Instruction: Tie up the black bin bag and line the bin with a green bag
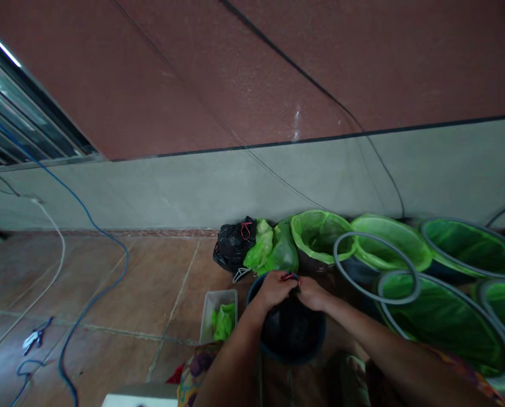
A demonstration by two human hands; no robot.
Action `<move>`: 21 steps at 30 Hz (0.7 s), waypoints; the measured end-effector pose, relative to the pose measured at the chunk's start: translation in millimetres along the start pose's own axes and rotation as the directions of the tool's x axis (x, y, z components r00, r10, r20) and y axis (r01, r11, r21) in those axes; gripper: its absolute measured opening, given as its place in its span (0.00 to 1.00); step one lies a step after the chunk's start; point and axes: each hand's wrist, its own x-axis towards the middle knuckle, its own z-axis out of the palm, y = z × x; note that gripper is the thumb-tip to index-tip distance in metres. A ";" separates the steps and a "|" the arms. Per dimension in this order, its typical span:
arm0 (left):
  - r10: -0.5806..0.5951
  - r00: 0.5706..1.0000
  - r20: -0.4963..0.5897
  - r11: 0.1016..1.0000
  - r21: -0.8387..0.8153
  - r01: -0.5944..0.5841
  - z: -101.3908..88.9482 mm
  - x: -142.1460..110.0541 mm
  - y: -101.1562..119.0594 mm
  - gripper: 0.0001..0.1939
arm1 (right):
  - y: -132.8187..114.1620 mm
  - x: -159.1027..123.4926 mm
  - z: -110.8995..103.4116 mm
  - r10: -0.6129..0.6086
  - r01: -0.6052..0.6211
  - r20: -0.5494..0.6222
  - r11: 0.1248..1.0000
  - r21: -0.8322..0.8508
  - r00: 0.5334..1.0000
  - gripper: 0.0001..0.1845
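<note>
A dark round bin (322,333) stands on the floor in front of me, with a black plastic bag (292,328) inside it. Over the bin's far side, my left hand (275,291) is closed on the gathered top of the black bag. Close beside it, my right hand (311,294) pinches the same gathered part. A bit of red string (288,276) shows at the fingers of my left hand. The fingertips partly hide the spot where both hands meet.
Several bins with green liners, one being a green-lined bin (320,234), stand on the right, with a loose grey ring (341,265) over them. Filled bags, including a black bag (235,243), rest by the wall. A white tub (207,316) and blue hose (95,297) lie left.
</note>
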 end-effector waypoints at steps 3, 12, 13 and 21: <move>0.039 0.996 -0.080 0.990 -0.133 -0.049 -7.3 -11.2 16.7 0.11 | -10.4 -3.0 -18.1 -0.112 0.118 -0.043 0.976 0.184 0.993 0.16; 0.397 0.872 -0.288 0.917 0.089 -0.388 -97.7 -14.9 123.6 0.15 | -95.2 43.8 -125.4 -0.214 0.344 -0.353 0.866 0.362 0.911 0.08; 0.441 0.841 -0.314 0.897 0.115 -0.427 -110.7 -7.6 135.0 0.15 | -106.1 54.3 -140.2 -0.227 0.365 -0.397 0.875 0.317 0.889 0.08; 0.504 0.751 -0.427 0.864 0.271 -0.425 -165.5 68.1 109.3 0.08 | -99.0 130.6 -163.6 -0.203 0.209 -0.582 0.976 -0.059 0.787 0.13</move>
